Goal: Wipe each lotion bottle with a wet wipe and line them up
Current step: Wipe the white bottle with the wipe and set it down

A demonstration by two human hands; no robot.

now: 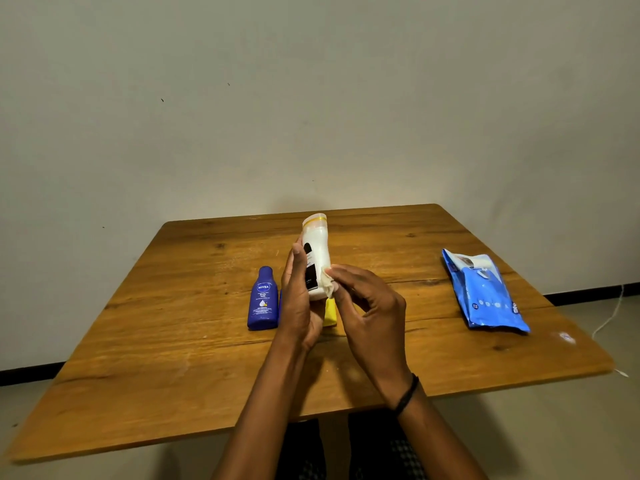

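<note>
My left hand [298, 299] grips a white lotion bottle [316, 252] with a black label, held upright above the middle of the table. My right hand [367, 306] pinches a small crumpled wet wipe [328, 284] against the bottle's lower right side. A dark blue lotion bottle [264, 301] lies flat on the table just left of my left hand. A yellow bottle [329, 313] lies behind my hands, mostly hidden.
A blue pack of wet wipes [485, 296] lies on the right part of the wooden table [138, 358], its flap peeled open. A wall stands just behind the table's far edge. A white cord hangs by the wall at far right.
</note>
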